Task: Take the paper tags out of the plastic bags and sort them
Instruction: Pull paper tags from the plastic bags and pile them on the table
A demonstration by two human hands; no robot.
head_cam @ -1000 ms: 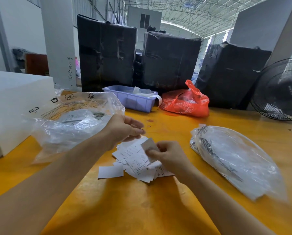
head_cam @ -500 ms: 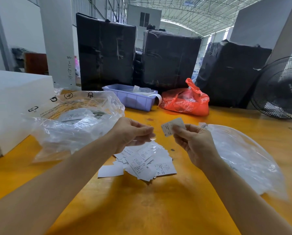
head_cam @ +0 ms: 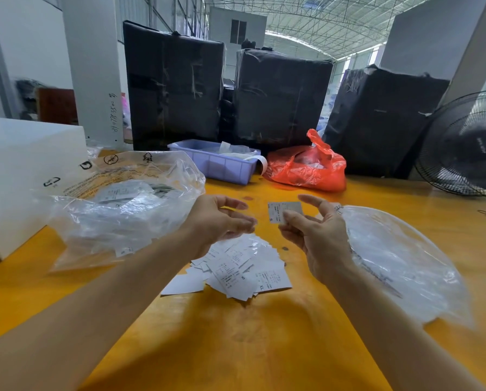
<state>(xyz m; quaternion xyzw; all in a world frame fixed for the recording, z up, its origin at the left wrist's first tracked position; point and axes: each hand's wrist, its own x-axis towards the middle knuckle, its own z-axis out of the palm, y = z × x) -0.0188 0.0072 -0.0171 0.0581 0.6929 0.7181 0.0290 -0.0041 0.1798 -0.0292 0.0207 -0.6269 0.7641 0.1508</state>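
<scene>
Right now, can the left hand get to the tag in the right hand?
Probably yes. The left hand is open, beside the tag pinched by the right hand, with nothing between them.

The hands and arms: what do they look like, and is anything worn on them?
Both forearms are bare up to the frame's edge; no sleeve shows. The left hand and the right hand have no gloves, and no ring, watch or bracelet can be seen. The nails are short and plain.
</scene>
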